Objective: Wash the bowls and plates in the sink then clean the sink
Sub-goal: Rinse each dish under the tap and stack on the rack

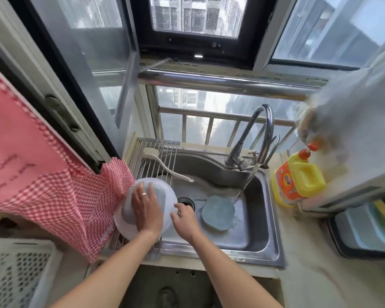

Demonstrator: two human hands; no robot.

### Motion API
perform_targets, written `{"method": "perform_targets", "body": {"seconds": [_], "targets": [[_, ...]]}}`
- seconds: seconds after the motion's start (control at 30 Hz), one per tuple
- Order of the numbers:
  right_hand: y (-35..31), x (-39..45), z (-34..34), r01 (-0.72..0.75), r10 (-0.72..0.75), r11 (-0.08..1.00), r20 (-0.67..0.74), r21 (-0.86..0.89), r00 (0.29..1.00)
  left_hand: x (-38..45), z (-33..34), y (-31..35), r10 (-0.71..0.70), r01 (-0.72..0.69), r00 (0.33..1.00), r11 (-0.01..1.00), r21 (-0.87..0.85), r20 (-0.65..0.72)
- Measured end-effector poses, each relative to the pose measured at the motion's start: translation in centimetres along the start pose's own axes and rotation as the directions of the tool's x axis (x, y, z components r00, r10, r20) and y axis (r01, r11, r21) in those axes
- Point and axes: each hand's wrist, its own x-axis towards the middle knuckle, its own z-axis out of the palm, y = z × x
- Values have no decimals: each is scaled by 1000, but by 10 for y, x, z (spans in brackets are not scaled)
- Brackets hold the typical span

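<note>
A white plate (129, 230) lies on the wire rack (156, 150) over the left side of the steel sink (249, 236), with an upturned pale blue bowl (159, 195) on it. My left hand (146, 210) rests flat on the bowl's base, fingers spread. My right hand (183, 218) touches the plate's right rim with loosely curled fingers. A blue-grey dish (218, 212) lies upside down in the sink basin. Water runs from the faucet (260, 132) just right of that dish.
A white dish brush (162, 162) lies across the rack. A yellow and orange detergent bottle (298, 176) stands on the counter right of the sink. A red checked cloth (53, 192) hangs at the left, and a white perforated basket (16, 272) sits at the lower left.
</note>
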Motion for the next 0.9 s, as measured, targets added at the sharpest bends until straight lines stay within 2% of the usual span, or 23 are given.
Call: {"method": "perform_targets", "body": {"seconds": [0.07, 0.1, 0.13, 0.2, 0.3, 0.4, 0.57, 0.63, 0.73, 0.77, 0.83, 0.9], "targets": [[14, 3, -15, -25, 26, 1000, -66, 5, 998, -8, 13, 22, 252, -252, 968, 968, -15, 0], [23, 5, -24, -50, 49, 999, -80, -1, 996, -12, 21, 33, 331, -328, 943, 942, -69, 42], [36, 8, -33, -84, 83, 996, -73, -19, 994, -16, 30, 44, 378, -362, 919, 922, -141, 113], [66, 15, -51, -170, 168, 979, -29, -115, 985, -24, 52, 60, 397, -330, 874, 908, -258, 280], [120, 26, -75, -282, 296, 905, -4, -318, 955, -34, 96, 72, 324, -128, 761, 924, -360, 562], [164, 38, -90, -296, 332, 826, -10, -480, 943, -41, 136, 76, 159, 95, 649, 953, -287, 744], [205, 68, -90, -41, 176, 748, 139, -663, 975, -47, 187, 81, -62, 391, 600, 892, -225, 798], [208, 76, -85, 5, 148, 691, 149, -723, 978, -50, 206, 76, -132, 498, 581, 838, -222, 803], [206, 83, -73, 29, 108, 626, 123, -779, 987, -53, 217, 79, -196, 641, 511, 736, -220, 837], [211, 86, -68, 45, 56, 665, 111, -746, 992, -52, 213, 84, -213, 703, 480, 674, -228, 851], [223, 95, -64, 100, -60, 677, 81, -729, 995, -49, 209, 93, -226, 791, 403, 573, -213, 887], [219, 95, -65, 161, -129, 645, 101, -747, 986, -46, 211, 99, -205, 811, 367, 548, -204, 907]]}}
